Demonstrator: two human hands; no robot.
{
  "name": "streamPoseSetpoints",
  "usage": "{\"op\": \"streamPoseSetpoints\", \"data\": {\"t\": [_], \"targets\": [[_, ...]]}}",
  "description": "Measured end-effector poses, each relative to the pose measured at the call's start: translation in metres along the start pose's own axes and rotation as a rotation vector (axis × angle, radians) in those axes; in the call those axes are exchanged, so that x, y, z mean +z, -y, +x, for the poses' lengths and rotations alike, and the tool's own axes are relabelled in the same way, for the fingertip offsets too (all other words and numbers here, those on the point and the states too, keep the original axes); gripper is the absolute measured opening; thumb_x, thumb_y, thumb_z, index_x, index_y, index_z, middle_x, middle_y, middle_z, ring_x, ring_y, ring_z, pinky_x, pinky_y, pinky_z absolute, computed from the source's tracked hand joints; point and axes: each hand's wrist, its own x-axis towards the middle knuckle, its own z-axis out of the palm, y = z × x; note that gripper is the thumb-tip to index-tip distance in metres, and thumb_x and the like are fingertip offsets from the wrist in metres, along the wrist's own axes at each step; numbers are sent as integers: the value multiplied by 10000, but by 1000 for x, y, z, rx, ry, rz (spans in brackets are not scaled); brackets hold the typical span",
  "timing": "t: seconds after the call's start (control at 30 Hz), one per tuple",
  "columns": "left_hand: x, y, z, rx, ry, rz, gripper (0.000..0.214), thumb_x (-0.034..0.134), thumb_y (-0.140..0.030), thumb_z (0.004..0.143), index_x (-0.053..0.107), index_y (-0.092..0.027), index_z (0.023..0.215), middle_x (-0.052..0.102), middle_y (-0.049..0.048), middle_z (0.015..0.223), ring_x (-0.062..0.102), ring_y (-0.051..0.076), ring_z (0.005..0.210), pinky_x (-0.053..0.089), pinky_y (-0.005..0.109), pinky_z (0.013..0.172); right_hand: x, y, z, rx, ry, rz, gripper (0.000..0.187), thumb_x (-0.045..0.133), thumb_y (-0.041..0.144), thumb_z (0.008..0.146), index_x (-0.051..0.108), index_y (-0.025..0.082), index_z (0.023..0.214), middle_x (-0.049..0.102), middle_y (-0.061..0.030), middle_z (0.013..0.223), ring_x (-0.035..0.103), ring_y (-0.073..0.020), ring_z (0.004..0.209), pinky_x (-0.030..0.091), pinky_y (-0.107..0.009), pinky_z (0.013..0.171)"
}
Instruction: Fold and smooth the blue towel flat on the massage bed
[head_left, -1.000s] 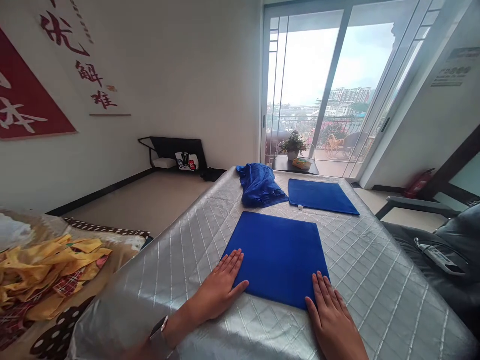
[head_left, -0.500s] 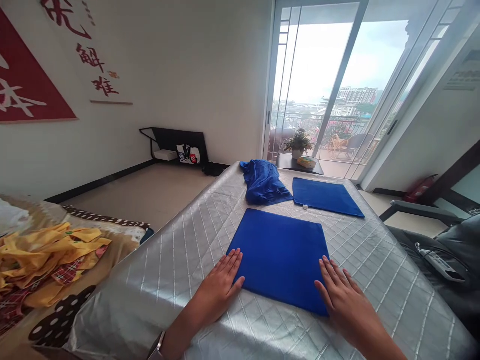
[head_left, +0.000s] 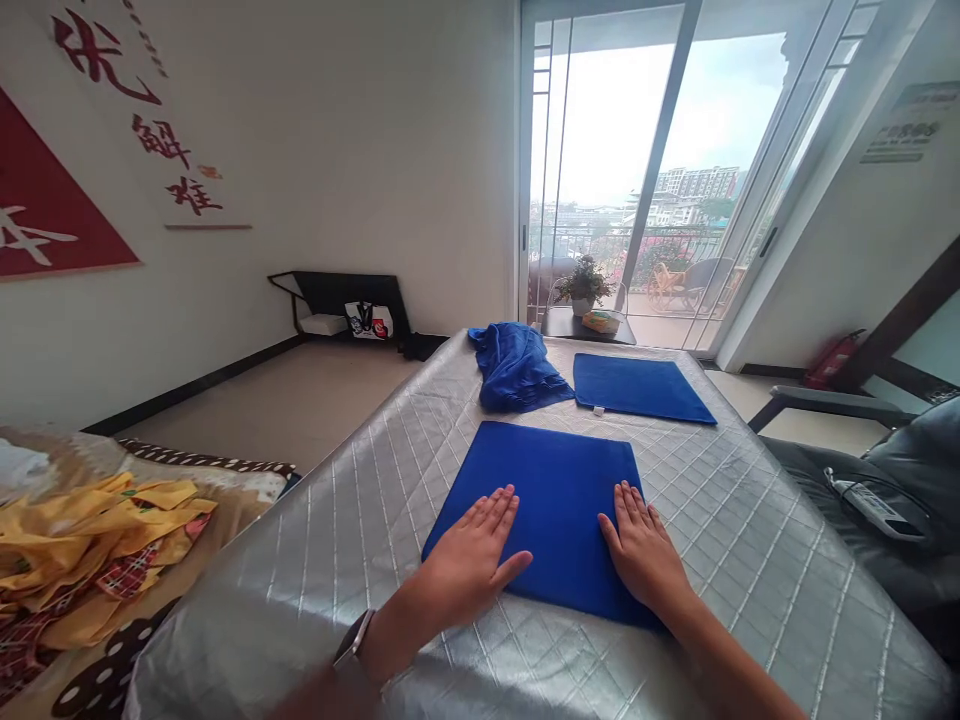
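A flat blue cloth square (head_left: 559,500), perhaps a cushion cover, lies spread on the quilted silver table cover (head_left: 360,520). My left hand (head_left: 472,560) rests flat on its left part, fingers stretched and thumb apart. On its right side my right hand (head_left: 641,540) lies flat too, with fingers extended. Neither hand grips anything. Beyond it are a second blue cloth square (head_left: 641,388) with a small white tag at its edge and a crumpled blue cloth (head_left: 517,368) to the left.
Yellow and plaid clothes (head_left: 112,540) are heaped at the left. At the right stands a black armchair (head_left: 817,510) with a power strip (head_left: 877,510) on it. A small table with a potted plant (head_left: 583,285) stands before the glass door.
Both hands have moved inward from the cloth's side edges onto its surface. The view has shifted slightly. The blue cloth lies flat as before.
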Motion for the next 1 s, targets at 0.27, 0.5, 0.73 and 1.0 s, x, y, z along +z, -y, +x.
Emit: {"op": "streamPoseSetpoints", "data": {"t": [0.27, 0.5, 0.73, 1.0], "targets": [[12, -77, 106, 379, 9, -109, 783, 124, -629, 1020, 205, -78, 1571, 214, 132, 1623, 139, 203, 1515, 117, 351, 1231, 7, -7, 0, -90, -25, -122, 600, 262, 291, 975, 338, 95, 1537, 214, -110, 1622, 158, -238, 1506, 168, -450, 1220], [37, -54, 105, 287, -55, -111, 789, 134, -635, 1016, 233, -77, 1564, 215, 133, 1624, 128, 208, 1517, 89, 355, 1236, 5, -5, 1, -47, -19, -116, 642, 220, 362, 995, 271, 46, 1550, 203, -123, 1624, 171, -231, 1506, 164, -433, 1223], [21, 20, 61, 42, -48, -44, 772, 135, -641, 1015, 252, -113, 1565, 198, 114, 1630, 136, 215, 1516, 109, 393, 1239, 1, -2, 1, -12, -5, -124, 653, 172, 388, 1001, 227, 60, 1564, 170, -95, 1636, 148, -208, 1510, 135, -412, 1229], [19, 72, 12, -158, -77, -36, 799, 182, -664, 1004, 220, -102, 1572, 168, 126, 1634, 151, 232, 1513, 138, 409, 1236, -14, 6, 1, 9, 91, -221, 652, 196, 395, 999, 209, 78, 1568, 171, -89, 1635, 159, -242, 1509, 146, -458, 1221]]}}
